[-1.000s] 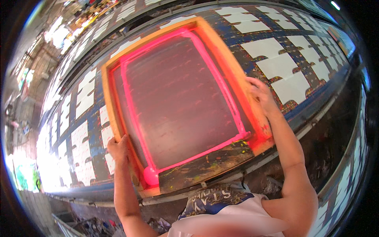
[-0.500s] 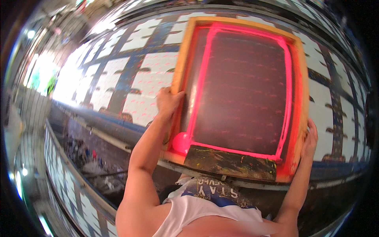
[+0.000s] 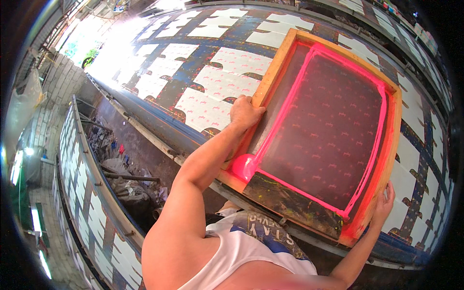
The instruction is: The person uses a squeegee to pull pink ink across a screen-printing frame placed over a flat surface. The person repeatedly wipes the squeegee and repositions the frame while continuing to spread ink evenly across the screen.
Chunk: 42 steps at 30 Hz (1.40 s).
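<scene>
Since the earlier frame, the view has swung and the frame sits further right and turned clockwise; the hands go with it, and how much of this is the camera's own turning cannot be told. The frame now fills the right of centre, above the table; whether it touches the surface is unclear.

The left hand is closed around the left rail, thumb to the inner side. The right hand lies against the right rail near the lower right corner; its grip is partly hidden, so how firmly it closes cannot be told. The hands are well apart, probably to share the weight and keep the frame level, so that the ink pooled in the lower left corner does not run. A dark board covers the near end, perhaps to give a clean edge.

Pink-marked pieces lie left of the frame; plain pieces lie right.

For writing, the shirt bears pale block letters at lower centre. The mesh repeats small pink script-like motifs, too small to read.
</scene>
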{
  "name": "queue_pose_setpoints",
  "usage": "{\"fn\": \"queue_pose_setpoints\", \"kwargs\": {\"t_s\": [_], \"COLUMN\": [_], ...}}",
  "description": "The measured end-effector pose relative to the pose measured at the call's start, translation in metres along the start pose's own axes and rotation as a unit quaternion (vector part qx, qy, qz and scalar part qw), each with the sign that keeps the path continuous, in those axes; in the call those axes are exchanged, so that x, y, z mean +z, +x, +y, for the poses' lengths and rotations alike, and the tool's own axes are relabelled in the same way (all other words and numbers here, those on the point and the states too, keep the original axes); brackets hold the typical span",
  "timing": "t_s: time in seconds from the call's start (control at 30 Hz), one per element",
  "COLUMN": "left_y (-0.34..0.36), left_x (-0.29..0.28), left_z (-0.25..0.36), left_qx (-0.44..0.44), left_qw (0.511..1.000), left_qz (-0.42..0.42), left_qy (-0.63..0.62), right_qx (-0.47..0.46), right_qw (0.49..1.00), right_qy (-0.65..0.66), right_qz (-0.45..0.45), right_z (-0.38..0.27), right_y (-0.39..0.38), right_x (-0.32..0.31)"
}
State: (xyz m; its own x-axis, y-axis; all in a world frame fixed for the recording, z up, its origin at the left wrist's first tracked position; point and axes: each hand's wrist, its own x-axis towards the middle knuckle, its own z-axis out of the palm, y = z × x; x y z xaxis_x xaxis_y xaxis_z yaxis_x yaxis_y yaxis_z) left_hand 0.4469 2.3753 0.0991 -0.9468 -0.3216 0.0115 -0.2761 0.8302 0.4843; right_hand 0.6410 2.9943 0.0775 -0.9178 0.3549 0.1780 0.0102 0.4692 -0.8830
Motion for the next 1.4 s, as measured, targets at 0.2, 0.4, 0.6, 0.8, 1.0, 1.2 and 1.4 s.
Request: {"fn": "queue_pose_setpoints", "kwargs": {"t_s": [0.2,0.4,0.6,0.8,1.0,1.2,1.4], "left_y": [0.005,-0.002,-0.007,-0.009,-0.008,-0.009,-0.008], "left_x": [0.012,0.016,0.011,0.014,0.015,0.016,0.022], "left_z": [-0.004,-0.011,-0.008,-0.01,-0.011,-0.01,-0.007], "left_qx": [-0.023,0.031,0.048,0.082,0.08,0.085,0.082], "left_qw": [0.998,0.999,0.994,0.99,0.989,0.99,0.991], "left_qz": [-0.066,-0.018,-0.003,0.004,-0.003,0.008,0.048], "left_qy": [0.001,-0.03,-0.102,-0.116,-0.128,-0.114,-0.099], "right_qx": [-0.158,-0.18,-0.238,-0.262,-0.151,0.012,-0.133], "right_qw": [0.942,0.89,0.865,0.857,0.846,0.797,0.83], "right_qy": [-0.189,-0.258,-0.358,-0.364,-0.355,-0.317,-0.339], "right_qz": [-0.228,-0.329,-0.26,-0.253,-0.368,-0.514,-0.422], "right_z": [-0.128,-0.196,-0.204,-0.209,-0.231,-0.231,-0.195], "right_y": [-0.089,-0.167,-0.17,-0.163,-0.128,-0.023,0.111], "right_x": [0.039,0.104,0.128,0.171,0.174,0.174,0.205]}}
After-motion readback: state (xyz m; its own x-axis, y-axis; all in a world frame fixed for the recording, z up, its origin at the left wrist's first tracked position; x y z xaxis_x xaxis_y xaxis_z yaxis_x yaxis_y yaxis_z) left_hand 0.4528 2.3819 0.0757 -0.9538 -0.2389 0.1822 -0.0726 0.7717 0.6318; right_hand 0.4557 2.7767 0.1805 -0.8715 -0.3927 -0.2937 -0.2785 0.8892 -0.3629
